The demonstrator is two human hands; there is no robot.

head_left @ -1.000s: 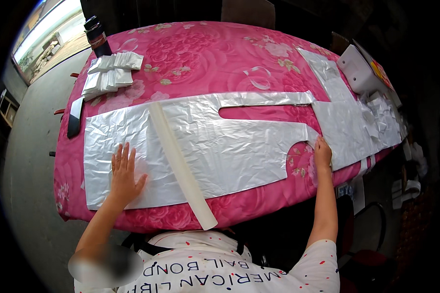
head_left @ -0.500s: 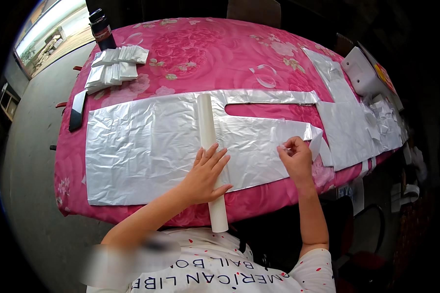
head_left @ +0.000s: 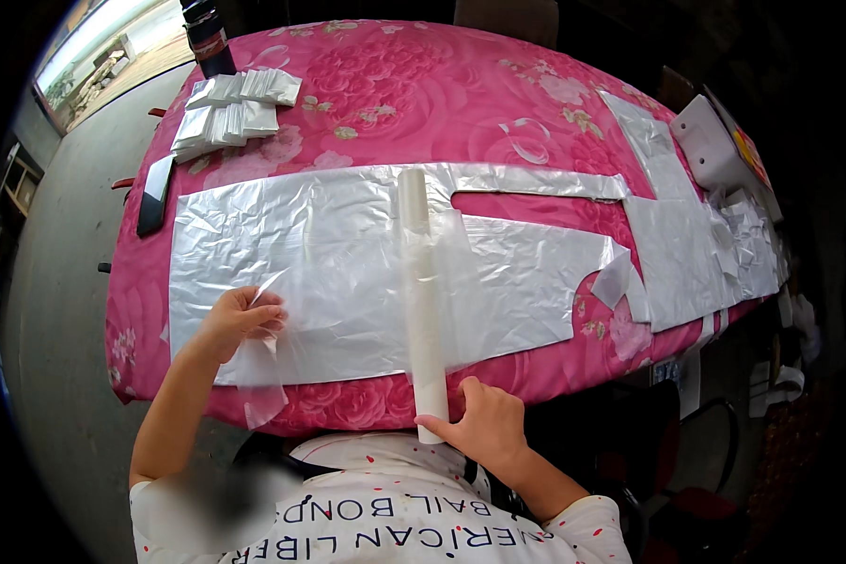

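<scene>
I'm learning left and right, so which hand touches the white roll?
The right hand, its thumb on the white roll; the left hand, farther left, holds clear film.

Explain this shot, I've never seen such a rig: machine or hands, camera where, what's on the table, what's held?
No machine: these are a person's bare hands. The left of two head-worn fisheye cameras looks down, so edges bend.

On the pink cloth lie silvery sheets, folded packets and a phone; a dark bottle stands behind.

The left hand pinches clear film; the right hand touches the roll's near end.
</scene>
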